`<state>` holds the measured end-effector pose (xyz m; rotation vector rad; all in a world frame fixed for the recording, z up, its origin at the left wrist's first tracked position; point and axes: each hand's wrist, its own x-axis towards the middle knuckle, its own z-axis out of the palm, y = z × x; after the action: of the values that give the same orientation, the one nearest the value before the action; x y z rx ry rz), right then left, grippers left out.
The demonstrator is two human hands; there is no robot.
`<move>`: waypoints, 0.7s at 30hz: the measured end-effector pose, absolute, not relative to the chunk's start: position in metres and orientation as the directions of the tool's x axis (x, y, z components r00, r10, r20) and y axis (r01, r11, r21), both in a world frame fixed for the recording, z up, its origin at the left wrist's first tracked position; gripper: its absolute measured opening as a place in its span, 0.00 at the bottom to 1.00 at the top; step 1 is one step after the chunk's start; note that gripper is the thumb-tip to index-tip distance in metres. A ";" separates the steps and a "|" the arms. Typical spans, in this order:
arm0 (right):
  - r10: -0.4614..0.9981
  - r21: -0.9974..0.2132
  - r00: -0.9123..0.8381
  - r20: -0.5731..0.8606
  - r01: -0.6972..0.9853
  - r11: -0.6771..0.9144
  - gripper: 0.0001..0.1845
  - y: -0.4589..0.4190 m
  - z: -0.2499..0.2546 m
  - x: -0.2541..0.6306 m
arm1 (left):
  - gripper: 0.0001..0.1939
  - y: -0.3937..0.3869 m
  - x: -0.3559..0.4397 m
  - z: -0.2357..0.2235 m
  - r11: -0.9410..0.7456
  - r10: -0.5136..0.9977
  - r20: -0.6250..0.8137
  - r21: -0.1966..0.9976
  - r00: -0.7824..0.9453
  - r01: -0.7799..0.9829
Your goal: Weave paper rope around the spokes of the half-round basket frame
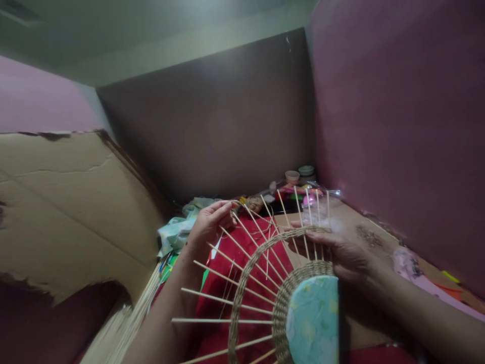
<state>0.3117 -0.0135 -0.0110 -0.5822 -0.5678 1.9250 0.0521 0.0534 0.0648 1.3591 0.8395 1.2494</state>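
A half-round woven piece [282, 303] fills the lower middle, with thin wooden sticks fanning out from a braided inner band around a blue-green patterned half disc [314, 318]. A second woven arc [242, 283] crosses the sticks farther out. My right hand [337, 247] grips this piece at its right side, fingers behind the sticks near the end of the outer arc. My left hand [215, 220] is raised at the upper left of the sticks, its fingers pinched on a thin strand of natural cord [257, 215] that runs right toward the arc.
Red cloth [250, 237] lies beneath the piece. A large torn cardboard sheet [68, 202] stands at the left, beside a bundle of long thin sticks [121, 323]. Small tubs [292, 177] and mixed craft items sit at the back. Pink wall [401, 126] rises on the right.
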 end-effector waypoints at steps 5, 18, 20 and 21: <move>0.914 -0.609 -0.376 -0.156 -0.692 -0.388 0.18 -0.012 -0.010 0.311 | 0.09 0.057 0.051 0.063 -0.184 0.933 0.246 0.954 0.264 -0.237; 0.921 -0.676 -0.365 -0.133 -0.647 -0.354 0.18 -0.014 -0.009 0.311 | 0.11 0.052 0.054 0.061 -0.101 0.903 0.241 0.923 0.354 -0.370; 0.923 -0.668 -0.360 -0.136 -0.655 -0.354 0.18 -0.013 -0.010 0.311 | 0.11 0.051 0.052 0.062 -0.088 0.922 0.200 0.942 0.331 -0.324; 0.924 -0.661 -0.357 -0.138 -0.662 -0.354 0.18 -0.013 -0.011 0.312 | 0.10 0.052 0.050 0.061 -0.074 0.939 0.169 0.950 0.300 -0.303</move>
<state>0.3115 -0.0126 -0.0108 -0.6144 -0.6206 1.8866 0.0504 0.0518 0.0612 1.2173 0.6958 1.1756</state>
